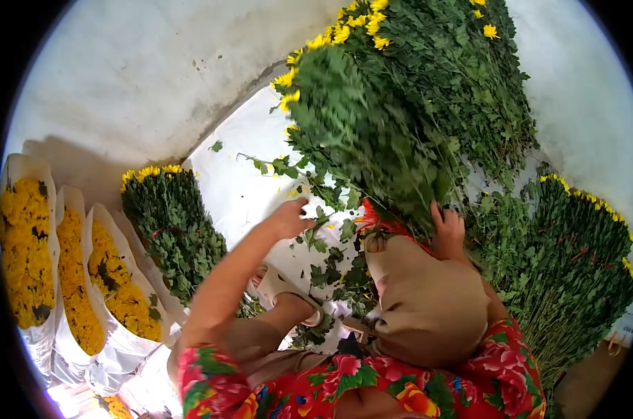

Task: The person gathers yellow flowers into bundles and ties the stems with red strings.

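My right hand (449, 229) is closed around the lower stems of a leafy bunch of yellow chrysanthemums (358, 119), above my knee. The bunch is slightly blurred and leans up and left, its yellow heads at the far end. My left hand (288, 218) is over the white sheet (243, 140), thumb and fingers apart, with nothing visible between them. Loose green leaves (323, 237) lie just beside its fingertips. Red strands (379, 218) rest by my knee, beneath the bunch.
A large chrysanthemum pile (463, 77) leans at the back wall. Tied bunches (575, 237) lie at right, and another stack (173, 227) stands at left. White-wrapped yellow flower bundles (27, 251) line the far left. My sandalled foot (288, 297) is on the sheet.
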The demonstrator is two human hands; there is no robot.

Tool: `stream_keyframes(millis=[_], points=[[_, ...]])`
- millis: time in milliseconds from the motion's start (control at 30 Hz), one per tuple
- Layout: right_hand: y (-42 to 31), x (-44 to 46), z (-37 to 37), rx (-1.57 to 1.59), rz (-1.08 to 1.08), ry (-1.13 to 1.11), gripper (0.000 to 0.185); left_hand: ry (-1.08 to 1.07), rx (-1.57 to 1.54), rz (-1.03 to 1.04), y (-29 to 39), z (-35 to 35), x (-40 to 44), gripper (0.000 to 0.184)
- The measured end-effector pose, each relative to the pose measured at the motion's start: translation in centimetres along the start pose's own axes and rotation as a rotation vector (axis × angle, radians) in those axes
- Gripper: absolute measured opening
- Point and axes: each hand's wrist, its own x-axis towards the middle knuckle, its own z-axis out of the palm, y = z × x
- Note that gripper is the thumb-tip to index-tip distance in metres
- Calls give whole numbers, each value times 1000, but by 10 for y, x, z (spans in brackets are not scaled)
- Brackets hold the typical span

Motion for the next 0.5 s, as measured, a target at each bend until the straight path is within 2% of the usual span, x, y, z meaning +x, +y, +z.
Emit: stream_keyframes(millis=[33, 100, 167, 233, 300, 367, 500], points=[[-5, -18, 12, -40, -36, 44, 84, 123, -78, 4, -14, 26, 26, 81], [-15, -36, 18, -83, -79, 68, 85, 206, -623, -27, -30, 75, 65, 94], [-26, -41, 4, 46, -115, 6, 84, 194, -1163, -138, -3, 94, 52, 101], [-30, -19, -21, 116, -96, 9, 84, 223, -1269, -167, -13, 123, 53, 103], [-30, 17, -16, 192, -73, 35, 84, 269, -1359, -179, -23, 128, 54, 104], [-28, 51, 3, 477, -76, -120, 82, 331, -1557, -178, -30, 123, 46, 102], [-107, 110, -6, 465, -102, -131, 74, 473, -1622, -168, -42, 123, 52, 87]])
